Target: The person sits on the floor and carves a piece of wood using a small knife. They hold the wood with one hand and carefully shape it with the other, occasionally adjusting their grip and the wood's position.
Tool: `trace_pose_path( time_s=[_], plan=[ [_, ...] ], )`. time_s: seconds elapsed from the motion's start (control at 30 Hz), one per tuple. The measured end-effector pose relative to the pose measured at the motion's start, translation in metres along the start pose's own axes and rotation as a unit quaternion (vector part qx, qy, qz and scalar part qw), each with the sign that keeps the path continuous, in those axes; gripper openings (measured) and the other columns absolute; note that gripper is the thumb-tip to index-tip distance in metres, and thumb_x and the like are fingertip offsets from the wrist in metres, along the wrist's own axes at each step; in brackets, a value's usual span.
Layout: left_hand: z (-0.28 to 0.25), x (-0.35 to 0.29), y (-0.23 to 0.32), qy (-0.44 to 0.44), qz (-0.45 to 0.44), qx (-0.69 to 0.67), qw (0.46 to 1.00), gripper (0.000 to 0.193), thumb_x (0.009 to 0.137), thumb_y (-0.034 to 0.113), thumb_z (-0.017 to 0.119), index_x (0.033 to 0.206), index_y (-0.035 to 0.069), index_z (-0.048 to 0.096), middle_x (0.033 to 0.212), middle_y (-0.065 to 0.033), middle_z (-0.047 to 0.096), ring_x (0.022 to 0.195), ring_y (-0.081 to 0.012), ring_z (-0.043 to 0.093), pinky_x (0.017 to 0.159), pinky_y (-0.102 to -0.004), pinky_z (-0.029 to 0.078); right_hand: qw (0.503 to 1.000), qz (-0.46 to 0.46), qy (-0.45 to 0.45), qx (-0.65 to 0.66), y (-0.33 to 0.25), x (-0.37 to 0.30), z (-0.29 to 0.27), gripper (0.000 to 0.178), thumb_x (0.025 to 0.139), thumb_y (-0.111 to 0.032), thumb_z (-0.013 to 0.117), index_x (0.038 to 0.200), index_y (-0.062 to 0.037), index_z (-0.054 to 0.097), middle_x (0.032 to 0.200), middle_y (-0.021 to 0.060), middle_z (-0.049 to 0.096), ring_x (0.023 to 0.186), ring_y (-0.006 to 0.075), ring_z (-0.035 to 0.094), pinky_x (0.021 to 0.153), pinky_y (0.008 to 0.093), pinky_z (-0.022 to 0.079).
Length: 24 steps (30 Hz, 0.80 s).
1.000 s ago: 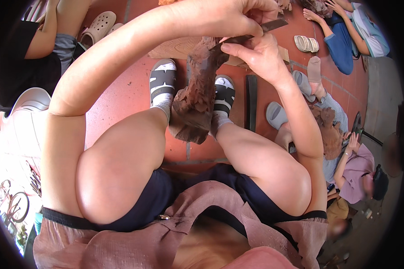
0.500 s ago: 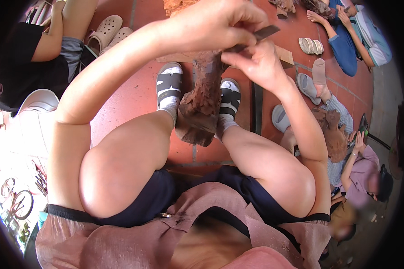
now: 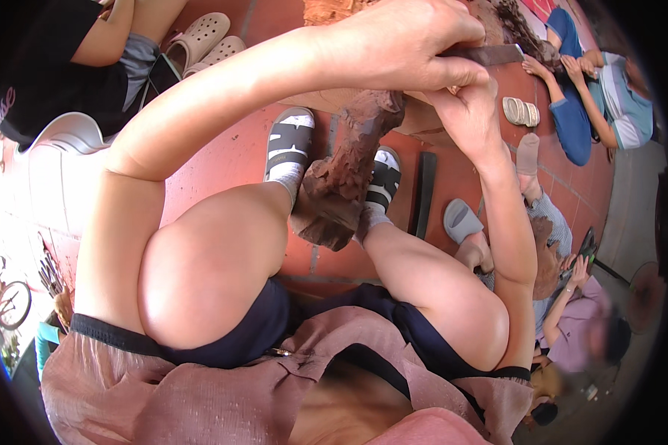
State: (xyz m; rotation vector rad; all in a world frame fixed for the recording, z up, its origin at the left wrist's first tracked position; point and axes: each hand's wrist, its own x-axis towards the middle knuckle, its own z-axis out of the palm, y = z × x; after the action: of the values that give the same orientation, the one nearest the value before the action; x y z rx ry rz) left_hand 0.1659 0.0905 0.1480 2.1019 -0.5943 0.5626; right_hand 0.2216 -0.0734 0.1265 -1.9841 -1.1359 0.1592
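Observation:
My left hand (image 3: 430,48) is closed around a flat dark metal strip (image 3: 491,55), chisel-like, its pale end pointing right. Just below, my right hand (image 3: 469,111) has its fingers pinched together against the left thumb; what lies in them is hidden. A rough, reddish-brown carved wood piece (image 3: 349,159) stands tilted between my sandalled feet, its thick base near me. Both hands are beyond its upper end and to the right, and neither visibly touches it.
A black bar (image 3: 423,194) lies on the red tiles (image 3: 289,259) right of my foot. An orange wood block (image 3: 330,10) is at the far edge. People sit on both sides; beige clogs (image 3: 200,41) and a grey slipper (image 3: 462,221) lie around.
Both hands and the metal strip have moved right, away from the carving's upper end. More of that end now shows, leaning further right. The view has shifted a little.

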Motion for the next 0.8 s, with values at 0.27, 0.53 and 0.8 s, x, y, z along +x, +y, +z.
trace_pose_path(
  time_s=[0.27, 0.53, 0.8],
  plan=[
    [-0.011, -0.021, -0.024, -0.028, -0.163, -0.037, 0.986, 0.026, 0.078, 0.019, 0.052, 0.083, -0.006, 0.055, 0.075, -0.0261, 0.058, 0.072, -0.0396, 0.058, 0.066, -0.0434, 0.046, 0.998, -0.001, -0.051, -0.028, -0.014, 0.014, 0.020, 0.026, 0.070, -0.015, 0.074, 0.093, -0.0049, 0.066, 0.090, 0.0084, 0.059, 0.076, 0.0219, 0.061, 0.070, 0.0335, 0.050],
    [-0.006, -0.043, -0.051, 0.054, -0.192, -0.169, 0.965, 0.025, 0.085, 0.020, 0.051, 0.093, -0.003, 0.058, 0.075, -0.0116, 0.062, 0.067, -0.0222, 0.062, 0.061, -0.0319, 0.051, 0.987, -0.059, -0.093, -0.116, 0.004, 0.023, 0.030, 0.022, 0.070, -0.012, 0.071, 0.079, -0.0012, 0.054, 0.084, 0.0117, 0.053, 0.079, 0.0283, 0.055, 0.071, 0.0361, 0.046],
    [0.004, -0.069, -0.062, 0.033, -0.426, -0.353, 0.832, 0.030, 0.085, 0.024, 0.053, 0.087, -0.004, 0.060, 0.075, -0.0121, 0.062, 0.059, -0.0151, 0.063, 0.052, -0.0258, 0.055, 0.964, -0.166, -0.124, -0.163, 0.004, 0.029, 0.032, 0.026, 0.069, -0.014, 0.071, 0.087, -0.0034, 0.056, 0.089, 0.0109, 0.052, 0.091, 0.0296, 0.051, 0.080, 0.0393, 0.043]
  ],
)
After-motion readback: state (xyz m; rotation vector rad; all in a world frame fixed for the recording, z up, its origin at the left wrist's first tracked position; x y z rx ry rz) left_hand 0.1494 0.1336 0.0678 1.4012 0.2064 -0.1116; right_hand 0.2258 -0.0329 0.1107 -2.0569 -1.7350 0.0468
